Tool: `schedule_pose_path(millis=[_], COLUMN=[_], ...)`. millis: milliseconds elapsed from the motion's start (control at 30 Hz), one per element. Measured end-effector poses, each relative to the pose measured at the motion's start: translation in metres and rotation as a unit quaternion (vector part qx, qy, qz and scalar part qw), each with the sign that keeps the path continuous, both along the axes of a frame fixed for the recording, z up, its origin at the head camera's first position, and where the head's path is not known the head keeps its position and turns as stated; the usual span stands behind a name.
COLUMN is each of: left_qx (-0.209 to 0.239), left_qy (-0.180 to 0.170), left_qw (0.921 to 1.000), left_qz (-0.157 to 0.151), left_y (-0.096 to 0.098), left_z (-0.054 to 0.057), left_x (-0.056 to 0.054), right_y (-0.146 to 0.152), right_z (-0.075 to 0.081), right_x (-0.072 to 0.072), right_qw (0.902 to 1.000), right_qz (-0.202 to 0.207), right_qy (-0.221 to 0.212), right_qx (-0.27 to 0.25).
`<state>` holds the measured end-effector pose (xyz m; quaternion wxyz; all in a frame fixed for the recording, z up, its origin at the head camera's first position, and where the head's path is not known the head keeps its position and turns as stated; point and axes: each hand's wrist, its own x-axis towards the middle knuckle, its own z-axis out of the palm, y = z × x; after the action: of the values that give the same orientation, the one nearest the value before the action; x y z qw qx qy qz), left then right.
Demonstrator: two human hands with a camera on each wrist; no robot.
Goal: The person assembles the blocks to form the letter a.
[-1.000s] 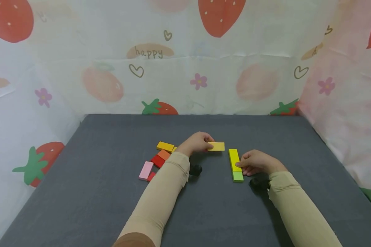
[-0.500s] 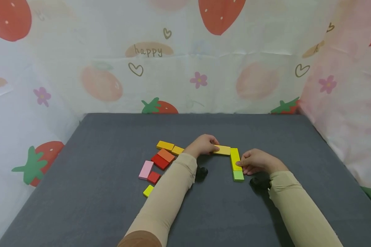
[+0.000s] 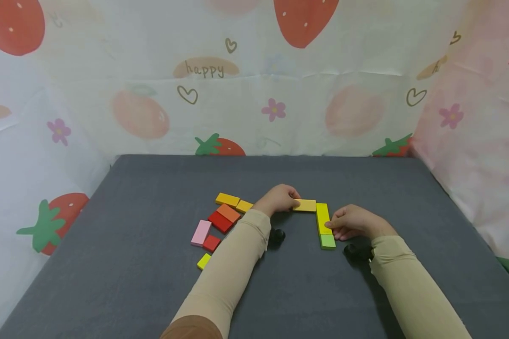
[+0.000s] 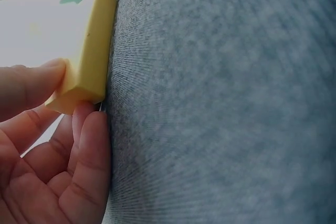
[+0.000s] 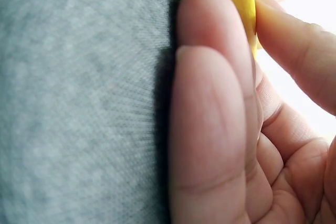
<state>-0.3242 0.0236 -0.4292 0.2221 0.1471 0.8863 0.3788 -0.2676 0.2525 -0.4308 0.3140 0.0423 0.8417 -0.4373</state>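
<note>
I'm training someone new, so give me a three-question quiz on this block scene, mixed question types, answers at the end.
1. Which block does the left hand pinch?
A. The pink block
B. The pale yellow block
C. The orange block

2. True or false: the right hand is touching a red block.

3. Fill in the colour: at the near end of the long yellow block lies a ____ block.

Key:
1. B
2. False; it touches the long yellow block.
3. Green; the green block lies there.
</note>
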Motion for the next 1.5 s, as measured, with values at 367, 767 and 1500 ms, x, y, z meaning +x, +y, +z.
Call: schedule_pose_path(millis=[367,767,1500], left_qx=[0.012,-0.031,-0.057], left_qy=[-0.009,0.025,0.045], left_qw=[0.9996,0.9985,0.9965], left_qz=[0.025,0.039,0.043], left_y=[-0.001,0.008,0.012], left_z=[-0.002,-0.003,-0.001], left_x=[-0.001,-0.001,0.003], right_y=[0.0,0.0,0.001], right_z=[-0.002,-0.001,-0.002], right_x=[-0.001,0.0,-0.002], right_qw=[1.0,1.0,1.0], right_qz=[0.001,0.002,-0.001], right_qy=[0.004,0.003,-0.003], right_qx=[-0.005,0.002,0.004])
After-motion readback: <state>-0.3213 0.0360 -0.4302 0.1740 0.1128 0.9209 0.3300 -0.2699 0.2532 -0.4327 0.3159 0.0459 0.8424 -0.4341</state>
